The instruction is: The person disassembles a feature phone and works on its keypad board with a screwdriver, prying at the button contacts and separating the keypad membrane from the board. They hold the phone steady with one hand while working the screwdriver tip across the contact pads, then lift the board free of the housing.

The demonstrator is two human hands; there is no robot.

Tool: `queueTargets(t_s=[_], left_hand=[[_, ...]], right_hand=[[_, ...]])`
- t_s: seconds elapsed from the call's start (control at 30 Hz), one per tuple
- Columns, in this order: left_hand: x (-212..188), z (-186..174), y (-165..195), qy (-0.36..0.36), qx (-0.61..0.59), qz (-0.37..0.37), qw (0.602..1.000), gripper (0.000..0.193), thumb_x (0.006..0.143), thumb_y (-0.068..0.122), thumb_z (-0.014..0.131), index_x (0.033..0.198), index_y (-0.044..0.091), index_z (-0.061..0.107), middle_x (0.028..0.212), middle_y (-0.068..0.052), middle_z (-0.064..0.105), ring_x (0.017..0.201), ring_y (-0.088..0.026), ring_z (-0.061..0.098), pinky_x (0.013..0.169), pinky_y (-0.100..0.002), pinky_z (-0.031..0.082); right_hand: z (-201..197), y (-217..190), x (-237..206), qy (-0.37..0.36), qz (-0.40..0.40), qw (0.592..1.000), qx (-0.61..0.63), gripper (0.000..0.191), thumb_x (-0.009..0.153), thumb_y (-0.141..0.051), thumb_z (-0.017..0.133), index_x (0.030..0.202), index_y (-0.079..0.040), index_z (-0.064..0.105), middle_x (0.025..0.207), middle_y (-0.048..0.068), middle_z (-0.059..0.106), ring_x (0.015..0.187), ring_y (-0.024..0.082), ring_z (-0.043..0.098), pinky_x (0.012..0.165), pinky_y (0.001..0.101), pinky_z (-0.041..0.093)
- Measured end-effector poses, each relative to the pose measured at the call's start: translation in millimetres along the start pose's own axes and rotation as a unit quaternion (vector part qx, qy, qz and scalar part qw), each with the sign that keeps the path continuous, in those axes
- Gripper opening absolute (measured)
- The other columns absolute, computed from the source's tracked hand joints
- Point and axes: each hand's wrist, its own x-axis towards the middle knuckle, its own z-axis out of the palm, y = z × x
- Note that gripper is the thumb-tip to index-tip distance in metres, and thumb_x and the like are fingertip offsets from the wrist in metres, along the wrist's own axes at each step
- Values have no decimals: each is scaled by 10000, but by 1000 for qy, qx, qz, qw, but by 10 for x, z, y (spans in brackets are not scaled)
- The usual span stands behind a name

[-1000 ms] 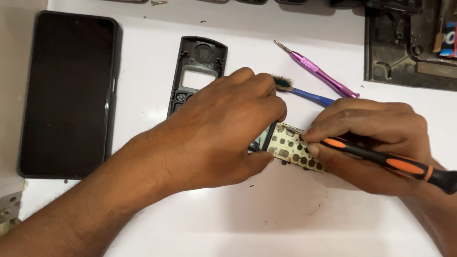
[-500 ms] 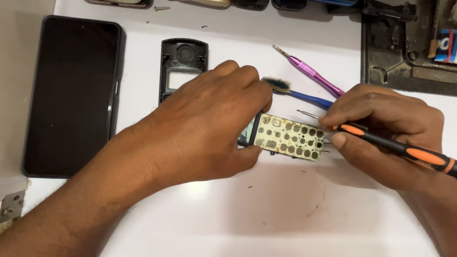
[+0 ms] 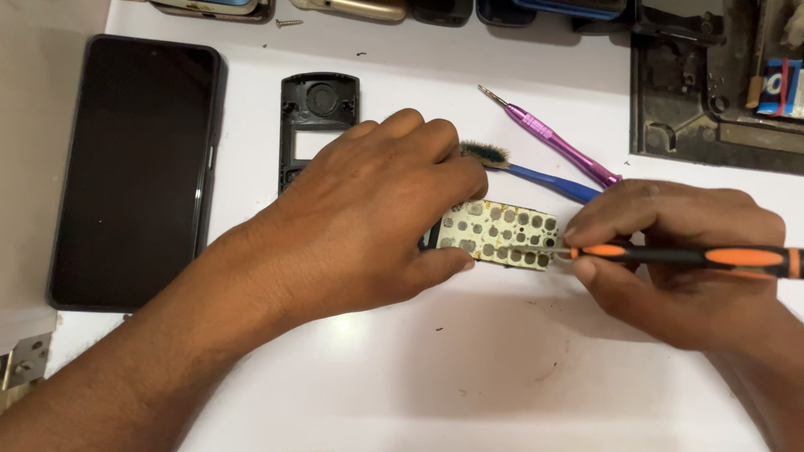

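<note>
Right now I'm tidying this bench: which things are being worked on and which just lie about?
In use: left hand, keypad circuit board, right hand, black-and-orange screwdriver.
Lying about: smartphone, black phone frame, purple screwdriver, blue brush, loose screw.

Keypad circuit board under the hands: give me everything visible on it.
The pale yellowish keypad circuit board is a flat rectangle covered in rows of round grey contact pads, looking worn and grimy. It lies flat on the white table, long side left to right. The left hand covers its left end, thumb against the near edge. The right hand sets the black-and-orange screwdriver tip at the right end.
</note>
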Motion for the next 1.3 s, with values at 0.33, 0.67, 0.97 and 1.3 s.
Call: queueTargets(t_s=[0.33,0.67,0.97,1.3], left_hand=[[1,18,-23,5,-9,7,1000,436,749,372,887,1057,106,731,941,-37,623,896,-216,574,769,-434,471],[7,21,-29,-4,-12,-3,1000,430,746,366,881,1054,107,728,942,-39,621,895,-210,575,762,-433,472],[2,26,-33,3,-12,7,1000,428,749,357,883,1054,101,726,931,-39,617,884,-211,573,748,-431,472],[5,23,-22,-1,-12,5,1000,415,751,357,881,1040,105,722,933,-40,620,890,-216,574,754,-439,470]], right_hand=[[25,0,-3,-32,-45,998,-12,167,758,33,760,911,-9,712,870,107,746,776,147,720,616,238,538],[-18,-12,-24,-76,25,996,-31,285,662,95,732,907,-49,745,943,86,714,630,92,616,466,216,415],[-3,37,-62,-59,17,998,-19,282,653,91,735,895,-50,711,938,80,735,613,68,617,503,207,428],[-7,34,-56,-62,16,998,-14,267,657,83,735,886,-52,704,933,82,726,624,72,628,493,197,453]])
